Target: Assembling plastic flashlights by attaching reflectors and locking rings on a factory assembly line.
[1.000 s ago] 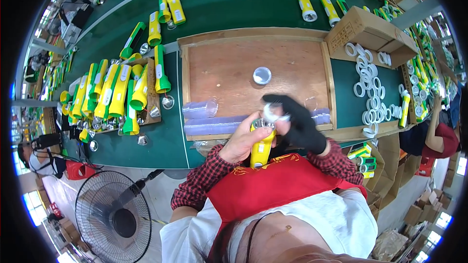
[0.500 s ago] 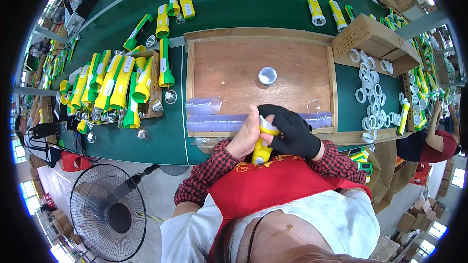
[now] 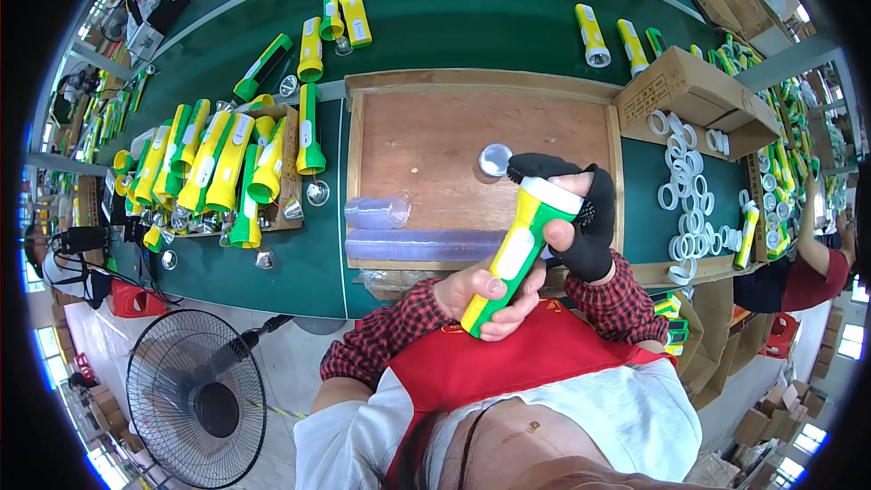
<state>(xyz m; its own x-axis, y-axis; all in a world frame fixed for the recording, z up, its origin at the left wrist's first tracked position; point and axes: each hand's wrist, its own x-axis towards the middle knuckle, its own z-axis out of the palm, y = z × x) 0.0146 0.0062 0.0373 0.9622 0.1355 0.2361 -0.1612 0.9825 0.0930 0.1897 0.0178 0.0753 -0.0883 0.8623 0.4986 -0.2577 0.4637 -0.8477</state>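
At lower centre, the bare left hand [image 3: 485, 295] grips the base of a yellow-and-green plastic flashlight [image 3: 513, 254] while the black-gloved right hand [image 3: 581, 218] closes on its white head — best kept steady and aligned.

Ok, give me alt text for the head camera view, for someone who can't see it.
A person holds a yellow and green flashlight in both hands over a wooden tray: the bare left hand grips its tail end, the black-gloved right hand its white-rimmed head. More flashlights lie heaped to the left on the green table.
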